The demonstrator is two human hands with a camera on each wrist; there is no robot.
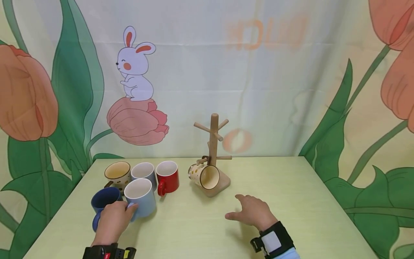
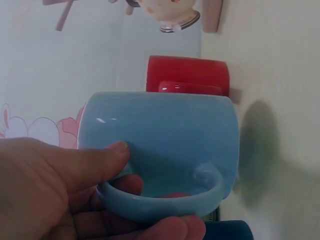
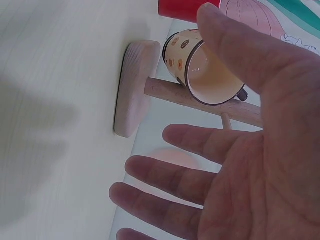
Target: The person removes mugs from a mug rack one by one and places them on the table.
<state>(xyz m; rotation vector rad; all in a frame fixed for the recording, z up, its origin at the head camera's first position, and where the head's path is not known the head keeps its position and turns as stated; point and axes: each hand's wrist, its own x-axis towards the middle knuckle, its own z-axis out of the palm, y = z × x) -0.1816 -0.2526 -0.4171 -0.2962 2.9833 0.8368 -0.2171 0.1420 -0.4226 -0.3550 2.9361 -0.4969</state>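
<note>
My left hand grips the handle of a light blue mug. In the left wrist view the thumb lies on top of the light blue mug's handle, with fingers curled through and under it. Its shadow falls apart from its base, so the mug appears lifted a little off the table. My right hand holds nothing; its fingers are spread in the right wrist view, in front of a wooden mug tree. From a lower peg of that tree hangs a cream spotted mug, tipped sideways with its mouth facing forward.
Around the light blue mug stand a dark blue mug, a second cream spotted mug, a pale mug and a red mug. The pale table meets a printed cloth at the back.
</note>
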